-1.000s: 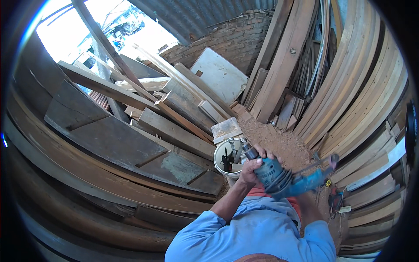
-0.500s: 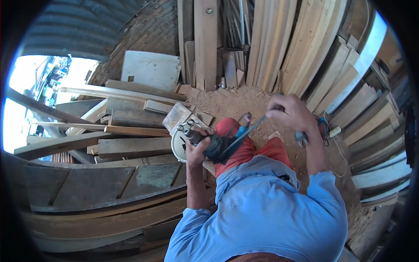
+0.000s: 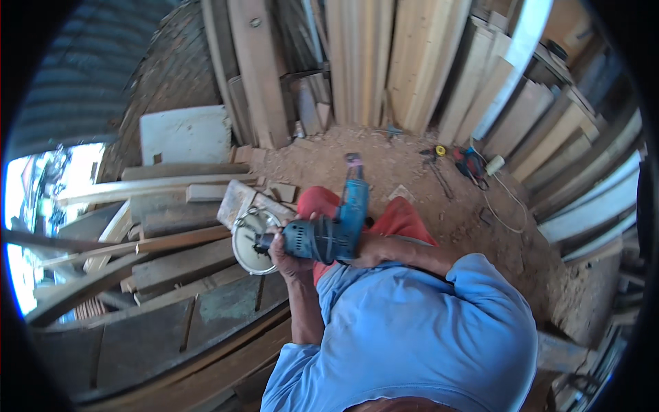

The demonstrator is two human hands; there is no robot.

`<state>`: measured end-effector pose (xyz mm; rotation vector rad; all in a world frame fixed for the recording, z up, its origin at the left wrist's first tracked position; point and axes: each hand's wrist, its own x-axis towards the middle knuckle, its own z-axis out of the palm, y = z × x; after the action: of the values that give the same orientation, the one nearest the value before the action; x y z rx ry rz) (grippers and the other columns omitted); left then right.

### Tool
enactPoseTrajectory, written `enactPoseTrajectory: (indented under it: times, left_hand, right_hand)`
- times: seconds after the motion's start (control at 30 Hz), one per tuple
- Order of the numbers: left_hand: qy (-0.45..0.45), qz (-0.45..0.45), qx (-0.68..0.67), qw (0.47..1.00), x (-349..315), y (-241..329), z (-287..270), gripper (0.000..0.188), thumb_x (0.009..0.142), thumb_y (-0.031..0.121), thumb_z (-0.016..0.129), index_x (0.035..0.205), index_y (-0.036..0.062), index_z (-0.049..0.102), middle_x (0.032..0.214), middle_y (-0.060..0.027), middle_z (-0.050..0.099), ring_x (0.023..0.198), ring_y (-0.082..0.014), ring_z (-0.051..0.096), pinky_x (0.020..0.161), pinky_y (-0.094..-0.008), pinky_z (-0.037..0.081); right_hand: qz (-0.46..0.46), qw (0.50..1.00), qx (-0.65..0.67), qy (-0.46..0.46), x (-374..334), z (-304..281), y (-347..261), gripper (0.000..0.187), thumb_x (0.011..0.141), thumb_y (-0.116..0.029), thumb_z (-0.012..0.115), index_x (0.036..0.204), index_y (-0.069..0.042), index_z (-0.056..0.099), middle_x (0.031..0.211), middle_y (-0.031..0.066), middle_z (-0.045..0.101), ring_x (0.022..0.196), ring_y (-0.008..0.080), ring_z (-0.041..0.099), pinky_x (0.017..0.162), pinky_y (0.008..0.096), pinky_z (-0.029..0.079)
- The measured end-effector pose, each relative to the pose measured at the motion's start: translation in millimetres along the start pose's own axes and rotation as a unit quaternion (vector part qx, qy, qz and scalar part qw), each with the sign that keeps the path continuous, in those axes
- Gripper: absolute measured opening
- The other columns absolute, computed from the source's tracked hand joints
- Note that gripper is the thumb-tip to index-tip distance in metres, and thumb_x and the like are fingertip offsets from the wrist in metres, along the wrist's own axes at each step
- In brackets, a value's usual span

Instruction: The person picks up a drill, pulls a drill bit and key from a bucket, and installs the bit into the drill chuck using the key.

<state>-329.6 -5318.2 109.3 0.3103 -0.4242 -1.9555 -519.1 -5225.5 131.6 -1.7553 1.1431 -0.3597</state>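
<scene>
A blue-green power drill [image 3: 314, 237] lies across my lap, its blue handle pointing away from me and its dark nose to the left. My left hand [image 3: 285, 255] is closed around the nose end. Against the near rear side of the body is my right hand [image 3: 369, 250], closed on it, with its fingertips hidden. Just left of the nose sits a round white-topped thing [image 3: 248, 255] with a metal rim and small metal fittings, like a small drum. My left hand partly overlaps its edge.
Stacked boards [image 3: 182, 218] fill the left side. Tall planks [image 3: 360, 62] lean at the back. On the dusty floor lie a yellow-and-black tape measure [image 3: 439, 150], a red-and-black corded tool [image 3: 470, 166] and its pale cord [image 3: 504, 223]. A white panel [image 3: 185, 135] leans behind the boards.
My right hand has come down from its raised place at the right to the drill. The drill has turned so its handle shows clearly. My view has shifted to the right.
</scene>
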Motion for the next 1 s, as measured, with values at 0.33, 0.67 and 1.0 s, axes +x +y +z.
enactPoseTrajectory:
  times: [0.33, 0.67, 1.0]
  left_hand:
    - [0.046, -0.053, -0.089, 0.994, 10.7, -13.2, -48.4, 0.022, 0.090, 0.021, 0.067, 0.103, 0.0041, 0.073, 0.112, -0.0150, 0.074, 0.110, -0.0348, 0.069, 0.105, -0.0554, 0.050]
    - [-0.034, -0.052, -0.118, 0.991, -0.6, -13.4, -40.3, 0.027, 0.086, 0.019, 0.070, 0.105, 0.0001, 0.064, 0.120, -0.0198, 0.068, 0.119, -0.0352, 0.062, 0.105, -0.0551, 0.049]
    - [-0.002, -0.072, -0.141, 0.987, -10.1, -20.8, -27.9, 0.019, 0.087, 0.018, 0.067, 0.103, 0.0089, 0.061, 0.128, -0.0193, 0.067, 0.122, -0.0414, 0.062, 0.109, -0.0658, 0.042]
  right_hand:
    - [-0.069, 0.905, 0.396, 0.138, -74.2, -21.0, 15.6, 0.031, 0.097, -0.023, 0.057, 0.107, 0.005, 0.065, 0.081, 0.0109, 0.070, 0.073, 0.0182, 0.065, 0.068, 0.0335, 0.052]
    - [0.045, 0.683, 0.693, 0.229, -43.0, -7.5, 34.8, 0.009, 0.100, -0.020, 0.064, 0.096, -0.011, 0.064, 0.066, -0.0049, 0.053, 0.049, 0.0044, 0.041, 0.044, 0.0217, 0.034]
    - [-0.029, 0.914, 0.385, 0.125, -67.3, 24.8, 62.8, 0.047, 0.097, -0.008, 0.061, 0.143, -0.006, 0.053, 0.115, 0.0059, 0.067, 0.094, 0.0131, 0.066, 0.087, 0.0306, 0.053]
